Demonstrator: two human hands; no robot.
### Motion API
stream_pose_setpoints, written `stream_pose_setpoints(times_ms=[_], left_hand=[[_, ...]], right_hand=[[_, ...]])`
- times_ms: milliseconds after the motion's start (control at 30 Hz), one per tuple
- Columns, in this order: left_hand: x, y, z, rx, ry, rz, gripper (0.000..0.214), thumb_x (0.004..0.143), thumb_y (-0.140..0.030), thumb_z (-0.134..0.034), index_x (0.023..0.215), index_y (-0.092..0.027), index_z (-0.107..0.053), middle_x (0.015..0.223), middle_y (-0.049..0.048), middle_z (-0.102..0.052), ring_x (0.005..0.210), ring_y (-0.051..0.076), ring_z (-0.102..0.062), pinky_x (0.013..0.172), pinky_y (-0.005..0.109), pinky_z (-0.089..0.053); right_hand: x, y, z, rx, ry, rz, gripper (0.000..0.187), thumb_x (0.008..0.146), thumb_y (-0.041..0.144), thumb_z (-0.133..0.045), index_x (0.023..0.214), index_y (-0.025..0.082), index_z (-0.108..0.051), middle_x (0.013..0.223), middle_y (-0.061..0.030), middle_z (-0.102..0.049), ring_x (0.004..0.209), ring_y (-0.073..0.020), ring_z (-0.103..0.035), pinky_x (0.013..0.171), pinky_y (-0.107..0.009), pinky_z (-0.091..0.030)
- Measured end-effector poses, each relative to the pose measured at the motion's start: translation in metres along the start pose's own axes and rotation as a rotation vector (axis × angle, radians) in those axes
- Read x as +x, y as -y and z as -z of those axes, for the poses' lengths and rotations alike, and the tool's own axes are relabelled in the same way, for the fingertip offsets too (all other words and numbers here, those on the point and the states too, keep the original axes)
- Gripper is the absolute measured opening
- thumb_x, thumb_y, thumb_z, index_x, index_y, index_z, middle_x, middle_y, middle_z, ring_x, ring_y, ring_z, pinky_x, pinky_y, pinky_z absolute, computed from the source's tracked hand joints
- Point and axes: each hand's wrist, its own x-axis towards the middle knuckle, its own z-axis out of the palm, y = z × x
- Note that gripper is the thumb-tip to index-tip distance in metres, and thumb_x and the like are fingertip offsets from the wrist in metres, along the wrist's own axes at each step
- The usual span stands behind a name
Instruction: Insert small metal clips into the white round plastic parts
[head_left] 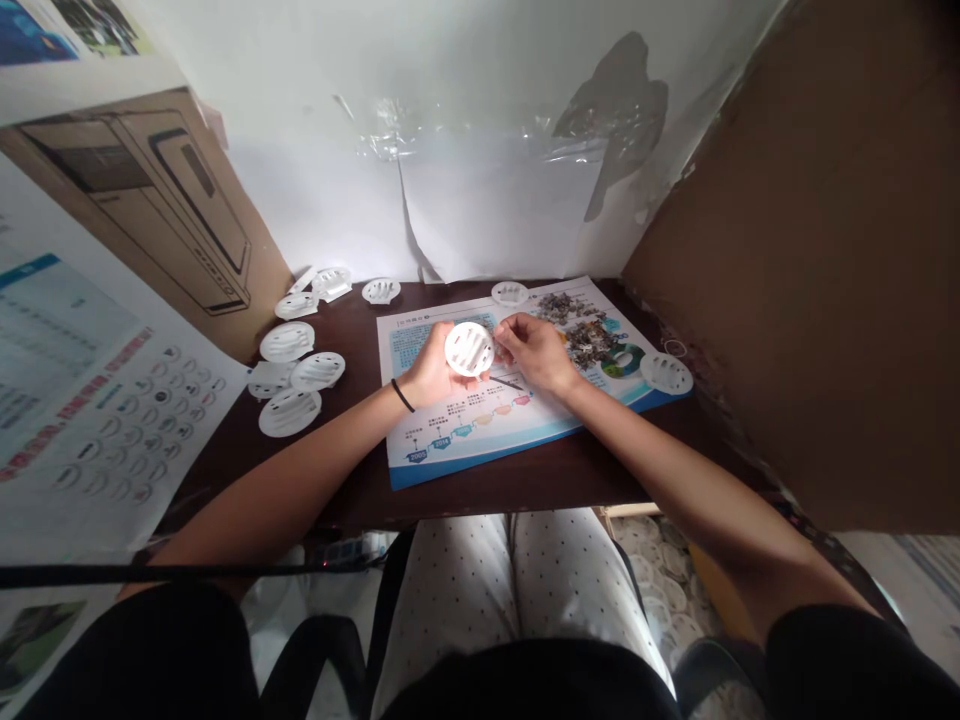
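My left hand (437,368), with a black band on its wrist, is closed around the edge of a round white slotted plastic piece (469,350), whose ribbed and slotted face is turned up toward me. At its right edge, my right hand (534,350) has thumb and fingertips pinched together. Whatever lies in that pinch is too small to make out. Below the hands is a thin dark strip (507,382). Beyond my right hand, two heaps of small metal parts, a far heap (559,307) and a nearer heap (591,343), lie on a printed sheet (480,440).
Several similar white pieces (290,412) cluster along the table's left side. Others rest at the back, one white piece (510,293) on the sheet, and at right, another piece (666,373). A cardboard box (150,200) and a brown panel (810,260) flank the dark table (352,490).
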Motion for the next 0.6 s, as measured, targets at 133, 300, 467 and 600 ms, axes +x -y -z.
stream_pose_setpoints(times_ms=[133,300,467,600], left_hand=[[0.0,0.003,0.006,0.056,0.056,0.003,0.053,0.096,-0.052,-0.02,0.106,-0.015,-0.056,0.081,0.0099,-0.069,0.058,0.018,-0.065,0.044,0.023,-0.041],[0.001,0.008,0.011,0.167,0.144,-0.032,0.073,0.093,-0.07,-0.017,0.12,-0.014,-0.055,0.097,0.0143,-0.071,0.063,0.014,-0.065,0.046,0.02,-0.042],[0.001,0.01,0.01,0.216,0.166,-0.081,0.078,0.09,-0.075,-0.017,0.121,-0.015,-0.055,0.099,0.0158,-0.071,0.064,0.015,-0.065,0.046,0.021,-0.043],[-0.002,0.01,0.008,0.246,0.161,-0.098,0.077,0.089,-0.075,-0.019,0.116,-0.015,-0.059,0.101,0.0166,-0.071,0.069,0.016,-0.066,0.048,0.022,-0.046]], right_hand=[[0.001,-0.001,-0.001,-0.014,-0.068,-0.012,0.017,0.088,0.034,-0.057,0.077,0.022,-0.051,0.058,0.0034,-0.055,0.051,-0.0117,-0.055,0.058,-0.031,-0.046],[-0.001,0.002,-0.001,-0.111,-0.078,0.002,0.011,0.088,0.028,-0.052,0.079,0.022,-0.051,0.063,0.0026,-0.057,0.055,-0.0126,-0.058,0.061,-0.031,-0.048],[-0.006,0.011,-0.003,-0.282,-0.099,0.065,0.011,0.088,0.027,-0.05,0.079,0.022,-0.052,0.075,-0.0011,-0.061,0.066,-0.0132,-0.058,0.058,-0.028,-0.045],[-0.008,0.015,-0.005,-0.38,-0.137,0.149,0.011,0.087,0.025,-0.05,0.076,0.023,-0.051,0.075,-0.0034,-0.061,0.072,-0.0158,-0.058,0.065,-0.031,-0.046]])
